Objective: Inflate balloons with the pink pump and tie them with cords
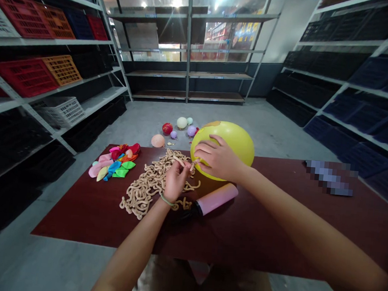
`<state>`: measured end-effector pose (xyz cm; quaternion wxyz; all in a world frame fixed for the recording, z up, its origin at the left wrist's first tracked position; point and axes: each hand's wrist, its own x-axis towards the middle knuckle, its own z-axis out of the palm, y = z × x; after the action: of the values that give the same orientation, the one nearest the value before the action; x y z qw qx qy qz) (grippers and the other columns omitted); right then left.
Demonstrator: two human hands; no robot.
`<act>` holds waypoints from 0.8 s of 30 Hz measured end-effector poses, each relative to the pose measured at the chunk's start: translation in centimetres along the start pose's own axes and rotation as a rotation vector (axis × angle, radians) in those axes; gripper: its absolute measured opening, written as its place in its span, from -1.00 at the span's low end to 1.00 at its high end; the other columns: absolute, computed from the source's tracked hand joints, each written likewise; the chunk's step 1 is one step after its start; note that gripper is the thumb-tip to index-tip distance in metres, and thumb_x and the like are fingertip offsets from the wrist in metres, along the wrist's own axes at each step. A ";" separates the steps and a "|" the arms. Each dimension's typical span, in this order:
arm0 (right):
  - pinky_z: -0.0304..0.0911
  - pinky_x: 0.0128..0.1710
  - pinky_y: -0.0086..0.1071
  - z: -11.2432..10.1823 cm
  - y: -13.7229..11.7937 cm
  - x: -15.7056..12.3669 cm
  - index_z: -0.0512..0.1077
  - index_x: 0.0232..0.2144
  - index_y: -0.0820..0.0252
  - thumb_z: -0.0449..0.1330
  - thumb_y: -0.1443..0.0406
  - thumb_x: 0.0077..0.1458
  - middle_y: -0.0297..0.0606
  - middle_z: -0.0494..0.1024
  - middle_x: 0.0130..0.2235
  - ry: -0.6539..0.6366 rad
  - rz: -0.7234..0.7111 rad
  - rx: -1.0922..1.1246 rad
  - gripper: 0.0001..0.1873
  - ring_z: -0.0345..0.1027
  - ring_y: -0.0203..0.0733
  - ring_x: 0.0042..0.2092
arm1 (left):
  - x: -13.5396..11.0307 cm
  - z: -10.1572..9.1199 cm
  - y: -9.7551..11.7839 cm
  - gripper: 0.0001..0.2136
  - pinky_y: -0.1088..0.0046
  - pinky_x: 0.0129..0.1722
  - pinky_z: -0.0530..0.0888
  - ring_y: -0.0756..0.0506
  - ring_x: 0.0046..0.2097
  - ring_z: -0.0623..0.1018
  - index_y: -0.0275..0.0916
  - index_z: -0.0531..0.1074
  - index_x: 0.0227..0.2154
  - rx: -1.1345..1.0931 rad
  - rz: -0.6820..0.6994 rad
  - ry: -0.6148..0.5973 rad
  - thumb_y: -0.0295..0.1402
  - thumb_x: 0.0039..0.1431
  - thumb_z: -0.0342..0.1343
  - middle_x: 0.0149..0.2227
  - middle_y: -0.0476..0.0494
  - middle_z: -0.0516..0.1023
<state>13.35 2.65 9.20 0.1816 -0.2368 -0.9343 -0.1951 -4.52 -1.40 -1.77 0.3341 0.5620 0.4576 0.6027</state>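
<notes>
A large inflated yellow balloon (238, 142) rests at the far edge of the dark red table (275, 225). My right hand (218, 156) lies across its left side, fingers curled over it near the neck. Thumb and fingertips of my left hand (176, 180) are pinched together on a short beige cord beside the balloon's neck; the exact grip is partly hidden. Under and around my left hand spreads a pile of beige cords (148, 182). A pink hand pump (218, 199) with a black end lies just below the balloon.
Several uninflated coloured balloons (114, 163) lie heaped at the table's left. Small inflated balloons (181, 123) sit on the floor beyond. A pixelated object (330, 178) is at the far right. Shelves with plastic crates (26, 76) line the left; dark crates (370, 111) stand right.
</notes>
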 end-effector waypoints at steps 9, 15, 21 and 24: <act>-0.05 0.23 0.00 0.3 0.0 -0.2 0.48 -0.29 0.04 0.02 0.25 0.33 -0.37 0.56 -0.08 -0.002 -0.004 -0.025 -0.75 0.27 -0.09 0.05 | 0.1 0.0 0.0 -0.76 0.50 -0.44 0.36 -0.01 -0.46 0.46 -0.22 0.36 -0.36 0.036 -0.008 -0.006 -0.14 0.28 0.07 -0.47 -0.02 0.50; -0.02 0.25 0.09 0.4 -0.6 -0.6 0.51 -0.24 0.04 0.01 0.34 0.30 -0.33 0.57 -0.08 -0.004 -0.013 -0.030 -0.74 0.34 -0.08 0.04 | 0.2 -0.7 0.1 -0.80 0.47 -0.34 0.35 -0.05 -0.38 0.49 -0.20 0.38 -0.35 0.360 0.130 0.004 -0.22 0.32 0.02 -0.42 -0.06 0.52; -0.17 0.34 0.07 0.6 -0.7 -1.2 0.48 -0.13 0.09 0.00 0.40 0.29 -0.24 0.56 -0.02 -0.021 -0.041 0.007 -0.73 0.26 -0.09 0.19 | 0.5 -1.0 0.1 -0.84 0.45 -0.32 0.35 -0.08 -0.35 0.51 -0.19 0.41 -0.32 0.463 0.180 -0.010 -0.28 0.33 -0.01 -0.39 -0.09 0.53; -0.17 0.35 0.03 0.7 -0.7 -1.5 0.49 -0.15 0.12 0.02 0.42 0.27 -0.23 0.57 -0.06 -0.004 -0.051 -0.014 -0.74 0.27 -0.10 0.18 | 0.6 -1.1 -0.2 -0.82 0.46 -0.33 0.34 -0.07 -0.37 0.50 -0.19 0.41 -0.32 0.448 0.176 -0.009 -0.25 0.33 -0.01 -0.41 -0.08 0.52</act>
<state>14.03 1.84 7.79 0.1729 -0.2146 -0.9390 -0.2055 -5.67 -1.03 -1.65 0.1489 0.6625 0.5276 0.5104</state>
